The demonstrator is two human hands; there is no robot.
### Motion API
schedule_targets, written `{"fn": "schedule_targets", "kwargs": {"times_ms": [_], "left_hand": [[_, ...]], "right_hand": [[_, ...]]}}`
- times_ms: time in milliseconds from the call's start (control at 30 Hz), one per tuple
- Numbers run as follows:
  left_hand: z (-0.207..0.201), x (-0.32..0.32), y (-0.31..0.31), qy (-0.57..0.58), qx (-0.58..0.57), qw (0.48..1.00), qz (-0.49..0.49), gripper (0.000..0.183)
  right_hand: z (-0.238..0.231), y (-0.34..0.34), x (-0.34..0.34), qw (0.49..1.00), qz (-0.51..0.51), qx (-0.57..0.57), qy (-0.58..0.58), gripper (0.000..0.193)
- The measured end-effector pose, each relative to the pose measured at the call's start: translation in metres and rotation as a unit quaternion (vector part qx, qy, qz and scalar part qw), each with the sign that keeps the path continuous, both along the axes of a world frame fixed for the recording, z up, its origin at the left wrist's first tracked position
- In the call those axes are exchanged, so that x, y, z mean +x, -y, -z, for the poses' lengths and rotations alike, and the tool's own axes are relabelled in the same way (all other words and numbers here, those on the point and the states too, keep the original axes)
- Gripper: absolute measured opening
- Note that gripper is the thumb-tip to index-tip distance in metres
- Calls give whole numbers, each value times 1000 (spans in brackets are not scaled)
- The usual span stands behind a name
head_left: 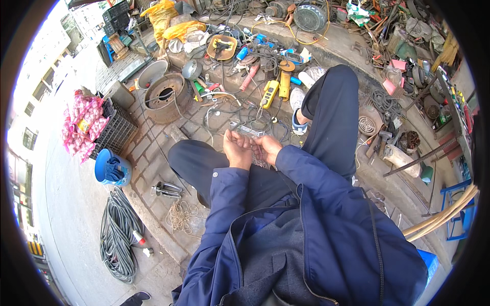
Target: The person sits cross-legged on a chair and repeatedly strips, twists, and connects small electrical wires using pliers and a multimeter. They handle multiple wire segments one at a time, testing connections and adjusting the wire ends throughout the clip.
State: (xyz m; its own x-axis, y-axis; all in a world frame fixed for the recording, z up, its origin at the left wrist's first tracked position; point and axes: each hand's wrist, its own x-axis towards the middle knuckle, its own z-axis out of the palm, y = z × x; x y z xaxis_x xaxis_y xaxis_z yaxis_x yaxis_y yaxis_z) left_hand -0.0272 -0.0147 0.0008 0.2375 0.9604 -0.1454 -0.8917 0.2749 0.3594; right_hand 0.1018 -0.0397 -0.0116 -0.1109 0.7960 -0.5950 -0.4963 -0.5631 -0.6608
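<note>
Navy jacket [352, 239], left hand [238, 152], right hand [272, 147], fingers [243, 141] curled, grasp unclear, bucket [103, 158] of dark cloth [113, 169], pink sack [84, 122] atop crate [121, 126]

The wide camera on that person's head looked down over the jacket [347, 229], close above both hands [238, 150], facing the cluttered ground [144, 162].

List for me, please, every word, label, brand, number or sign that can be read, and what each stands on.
No text can be read clearly here.
Pink bag: yellow patch, any print too small to read.
Blue bucket: any print too blurred to read.
Yellow control: any marks too small to read.
</note>
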Motion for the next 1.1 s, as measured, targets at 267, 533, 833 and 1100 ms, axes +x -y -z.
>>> {"fn": "schedule_targets", "kwargs": {"times_ms": [267,533,833,1100], "left_hand": [[-9,26,34,-103,9,993,51,49],[-42,30,134,-173,65,963,196,51],[-63,-10,65,-7,-48,994,94,43],[-64,-30,16,121,-134,983,37,37]], "right_hand": [[44,-27,1,983,167,10,71,17],[151,-73,131,875,326,-228,276,23],[55,-36,73,998,36,-27,48,21],[6,-7,13,993,-113,-13,40,47]]}}
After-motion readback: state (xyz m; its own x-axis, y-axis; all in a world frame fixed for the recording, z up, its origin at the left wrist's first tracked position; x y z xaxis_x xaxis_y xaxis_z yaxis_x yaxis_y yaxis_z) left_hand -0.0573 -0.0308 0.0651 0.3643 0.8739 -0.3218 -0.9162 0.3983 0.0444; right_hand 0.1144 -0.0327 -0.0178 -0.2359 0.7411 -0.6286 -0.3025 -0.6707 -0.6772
